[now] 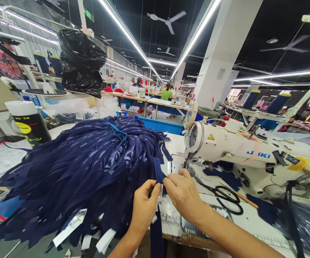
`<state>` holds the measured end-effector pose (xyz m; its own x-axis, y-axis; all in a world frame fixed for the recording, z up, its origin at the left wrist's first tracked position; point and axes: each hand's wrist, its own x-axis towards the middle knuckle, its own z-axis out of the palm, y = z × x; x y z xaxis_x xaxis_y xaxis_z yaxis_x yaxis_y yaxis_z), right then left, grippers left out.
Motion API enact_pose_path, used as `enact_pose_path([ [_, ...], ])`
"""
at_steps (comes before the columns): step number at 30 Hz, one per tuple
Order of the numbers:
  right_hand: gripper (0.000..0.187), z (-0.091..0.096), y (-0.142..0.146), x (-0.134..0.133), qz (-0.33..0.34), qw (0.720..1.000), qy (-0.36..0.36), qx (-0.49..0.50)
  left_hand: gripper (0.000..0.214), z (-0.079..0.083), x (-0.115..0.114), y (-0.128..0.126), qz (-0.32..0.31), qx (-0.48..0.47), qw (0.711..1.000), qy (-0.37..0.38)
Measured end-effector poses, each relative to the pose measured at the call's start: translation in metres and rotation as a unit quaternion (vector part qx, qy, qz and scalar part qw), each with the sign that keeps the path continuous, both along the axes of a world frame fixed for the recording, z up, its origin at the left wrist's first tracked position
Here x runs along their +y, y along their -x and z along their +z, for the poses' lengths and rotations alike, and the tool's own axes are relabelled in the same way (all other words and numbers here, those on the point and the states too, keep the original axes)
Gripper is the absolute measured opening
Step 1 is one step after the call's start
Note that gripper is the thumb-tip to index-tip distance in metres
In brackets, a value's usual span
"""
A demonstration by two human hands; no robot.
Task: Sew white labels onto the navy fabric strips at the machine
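Observation:
A navy fabric strip (158, 167) is pinched between the fingers of my left hand (146, 202) and my right hand (182, 190), in front of the sewing machine (233, 143). Its lower part hangs past the table's front edge. A white label with dark lettering (159, 195) shows between my hands; whether it is joined to the strip I cannot tell. To the left lies a large bundle of navy strips (90, 172), bound with a blue tie (118, 132). Black-handled scissors (226, 196) rest right of my right hand.
A spray can (29, 123) with a white cap stands at the left. Near the machine lie navy scraps (223, 175) and a wooden stick (248, 200). A black plastic bag (81, 61) hangs behind the bundle. A person in green (166, 94) sits farther back.

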<state>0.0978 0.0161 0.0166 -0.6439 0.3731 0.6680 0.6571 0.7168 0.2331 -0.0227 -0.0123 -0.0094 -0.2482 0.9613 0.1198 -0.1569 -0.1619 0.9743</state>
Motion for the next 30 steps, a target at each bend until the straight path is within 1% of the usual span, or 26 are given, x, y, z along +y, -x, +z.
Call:
enact_pose_path([
  [4,0.03,0.0,0.002,0.003,0.012,0.999,-0.016,-0.026,0.019,0.0,-0.001,0.0,0.017,0.016,1.0,-0.001],
  [6,0.028,-0.001,0.001,0.009,0.009,1.0,0.0,0.008,0.019,0.001,-0.001,0.0,0.007,0.01,1.0,-0.001],
  [8,0.025,-0.001,-0.003,0.017,-0.01,0.996,0.041,0.08,0.019,0.002,-0.002,0.0,-0.016,-0.012,1.0,0.009],
  [10,0.02,0.0,-0.008,0.022,-0.02,0.985,0.094,0.141,0.02,0.003,-0.002,0.0,-0.043,-0.041,0.998,0.024],
  [12,0.017,0.001,-0.011,0.023,-0.003,0.976,0.139,0.164,0.022,0.002,-0.001,0.002,-0.059,-0.068,0.995,0.036],
  [14,0.016,0.001,-0.012,0.019,0.024,0.973,0.164,0.162,0.024,-0.001,0.001,0.004,-0.064,-0.089,0.993,0.041],
  [16,0.017,0.0,-0.011,0.014,0.046,0.974,0.162,0.152,0.024,-0.005,0.004,0.005,-0.063,-0.102,0.992,0.039],
  [20,0.019,-0.004,-0.007,0.009,0.063,0.983,0.123,0.121,0.023,-0.012,0.007,0.005,-0.064,-0.111,0.991,0.028],
  [22,0.02,-0.006,-0.005,0.009,0.056,0.988,0.103,0.104,0.021,-0.012,0.006,0.005,-0.062,-0.093,0.994,0.021],
  [24,0.023,-0.007,-0.004,0.008,0.046,0.992,0.082,0.083,0.019,-0.01,0.004,0.005,-0.05,-0.046,0.998,0.011],
  [26,0.027,-0.007,-0.002,0.007,0.03,0.996,0.059,0.057,0.018,-0.008,0.002,0.005,-0.02,0.028,0.999,-0.006],
  [28,0.03,-0.006,0.001,0.005,0.015,0.999,0.036,0.028,0.018,-0.007,0.0,0.005,0.018,0.105,0.994,-0.024],
  [30,0.03,-0.006,0.002,0.006,0.014,1.0,0.022,0.008,0.018,-0.006,0.0,0.004,0.04,0.151,0.987,-0.038],
])
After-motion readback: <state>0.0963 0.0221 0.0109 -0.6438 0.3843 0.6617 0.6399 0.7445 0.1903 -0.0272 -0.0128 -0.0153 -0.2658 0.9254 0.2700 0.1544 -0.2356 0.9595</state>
